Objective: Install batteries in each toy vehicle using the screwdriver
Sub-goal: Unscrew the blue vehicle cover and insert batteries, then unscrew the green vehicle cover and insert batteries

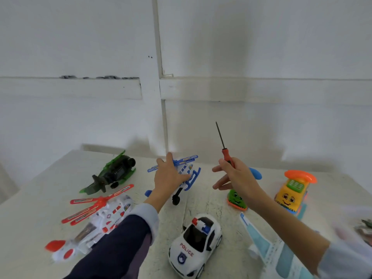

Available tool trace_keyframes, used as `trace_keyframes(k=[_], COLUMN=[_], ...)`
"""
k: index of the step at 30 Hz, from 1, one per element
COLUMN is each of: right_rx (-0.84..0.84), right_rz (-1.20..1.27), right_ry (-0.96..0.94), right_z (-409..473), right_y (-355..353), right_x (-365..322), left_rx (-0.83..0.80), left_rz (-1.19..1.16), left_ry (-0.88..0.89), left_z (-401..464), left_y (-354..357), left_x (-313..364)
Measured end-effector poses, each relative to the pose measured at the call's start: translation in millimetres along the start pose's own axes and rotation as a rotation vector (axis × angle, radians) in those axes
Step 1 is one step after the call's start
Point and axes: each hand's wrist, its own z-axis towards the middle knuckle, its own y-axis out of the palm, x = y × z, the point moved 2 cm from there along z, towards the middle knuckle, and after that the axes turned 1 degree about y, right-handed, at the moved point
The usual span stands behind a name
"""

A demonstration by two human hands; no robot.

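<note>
Gripping one screwdriver [226,152], right hand [237,178]; three helicopters.

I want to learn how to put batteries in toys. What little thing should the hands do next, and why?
Probably the left hand should close on the blue and white toy helicopter it is touching and turn it belly up. The right hand holds the red-handled screwdriver with its tip pointing up, away from any toy, and no battery cover shows yet from this view.
</note>
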Motion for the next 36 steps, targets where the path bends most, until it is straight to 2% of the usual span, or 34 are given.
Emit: trace_keyframes(k=[3,8,13,21,25,28,31,34,36], right_rx=[-0.002,-0.056,-0.065,-0.107,-0.123,-0.132,-0.151,-0.185,-0.204], right_rz=[-0.005,-0.088,-0.111,-0.11,-0.111,-0.095,-0.087,-0.081,-0.074], right_ry=[-0.001,0.015,0.012,0.071,0.071,0.062,0.051,0.041,0.038], right_z=[-1.7,-0.5,0.7,-4.8,-5.1,-3.2,-0.1,2.9,4.5], right_y=[5.3,12.2,12.5,12.7,13.1,16.8,25.5,39.0,47.7], right_x=[2.7,5.7,4.8,15.7,14.3,10.0,4.3,-0.5,-3.5], left_rx=[-0.051,-0.002,-0.026,-0.231,-0.28,-0.233,-0.12,-0.015,-0.019], left_rz=[0.043,0.117,0.244,0.37,0.46,0.486,0.433,0.454,0.445], left_ry=[-0.008,0.004,0.006,-0.009,0.015,0.07,0.04,-0.021,-0.101], left_z=[5.4,8.6,7.1,13.0,11.3,12.2,25.4,46.0,59.6], left_y=[14.9,25.9,35.8,23.9,1.6,-24.7,-59.1,-96.4,-116.5], left_x=[-5.1,1.4,7.1,11.5,23.3,33.8,27.8,-3.7,-37.4])
